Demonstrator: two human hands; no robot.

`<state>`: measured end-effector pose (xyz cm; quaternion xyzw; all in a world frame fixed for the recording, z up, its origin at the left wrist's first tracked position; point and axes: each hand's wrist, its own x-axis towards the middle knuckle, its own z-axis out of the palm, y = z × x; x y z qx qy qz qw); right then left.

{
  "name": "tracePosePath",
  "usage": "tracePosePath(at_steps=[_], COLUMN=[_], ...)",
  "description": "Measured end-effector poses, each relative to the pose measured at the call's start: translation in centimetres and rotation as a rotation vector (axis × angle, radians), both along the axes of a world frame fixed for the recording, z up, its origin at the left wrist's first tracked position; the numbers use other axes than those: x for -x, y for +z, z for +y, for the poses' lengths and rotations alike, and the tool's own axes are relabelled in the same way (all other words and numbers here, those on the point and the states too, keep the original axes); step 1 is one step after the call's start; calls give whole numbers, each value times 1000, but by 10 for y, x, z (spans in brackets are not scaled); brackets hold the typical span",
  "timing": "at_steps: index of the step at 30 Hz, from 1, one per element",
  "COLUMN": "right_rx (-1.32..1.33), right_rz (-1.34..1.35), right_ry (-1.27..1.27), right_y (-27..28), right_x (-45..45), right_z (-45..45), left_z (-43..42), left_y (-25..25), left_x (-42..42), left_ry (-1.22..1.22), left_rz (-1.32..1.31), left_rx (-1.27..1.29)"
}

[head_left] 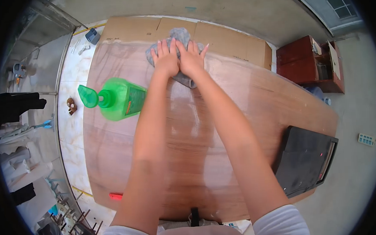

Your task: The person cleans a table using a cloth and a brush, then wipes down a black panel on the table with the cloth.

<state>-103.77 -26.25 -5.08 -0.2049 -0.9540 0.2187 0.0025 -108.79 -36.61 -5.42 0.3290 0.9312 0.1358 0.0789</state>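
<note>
Both arms reach out over a wooden table (190, 159) toward its far side. A crumpled grey cloth (179, 33) lies there beneath my two hands. My left hand (166, 59) rests flat on the cloth with its fingers stretched forward. Beside it, my right hand (191, 60) also lies flat on the cloth, fingers spread. The hands touch each other near the thumbs. To the left of my left forearm is a green pump bottle (119, 98), its nozzle pointing left. Wet-looking streaks shine on the tabletop between my arms.
A black box-like device (306, 160) sits at the table's right edge. Near the left front edge lies a small red object (116, 196). Cardboard (231, 42) lines the far edge by the wall. A dark red cabinet (297, 62) stands beyond the right corner.
</note>
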Motion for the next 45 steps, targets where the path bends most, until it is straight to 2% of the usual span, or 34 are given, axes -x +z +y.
tracePosePath(at_steps=[1,4,7,11,14,18,20,23,25,26,28,31,34,37,41,43,45], right_rx=[-18,-55,35,185,225,230,158,97,-38,-55,-64,-53,-96,-120,-61,14,88], right_rz=[78,204,80,-152,-282,-224,-123,-44,28,44,25,-5,14,24,-52,-115,-192], right_ry=[-4,40,74,-8,-89,-185,-282,-364,-377,-400,-438,-463,-410,-357,-356,-369,-391], right_y=[-1,-4,12,33,37,34,31,21,-1,-2,-9,-5,2,-3,7,17,23], right_x=[-12,-71,-182,-360,-445,-428,-392,-320,-275,-248,-206,-184,-203,-261,-383,-455,-523], right_z=[-7,-36,-82,-163,-206,-190,-162,-80,-17,14,67,92,78,31,-81,-149,-219], left_z=[-6,-38,-88,-171,-208,-177,-135,-47,21,55,107,138,119,65,-45,-111,-160], left_y=[-6,-7,16,33,30,38,30,28,-2,-15,-5,2,-1,10,4,14,72], left_x=[-6,-70,-174,-329,-393,-379,-335,-259,-215,-193,-156,-139,-161,-207,-318,-378,-426], left_ry=[-36,-40,-103,-304,-426,-409,-550,-637,-645,-614,-581,-533,-509,-575,-678,-808,-939], left_rz=[61,164,72,-112,-160,-223,-100,-71,-17,106,53,-22,112,-11,-68,-14,-198], left_rx=[-91,-110,-96,7,-25,-30,-66,-153,-148,-161,-17,7,54,1,-165,17,309])
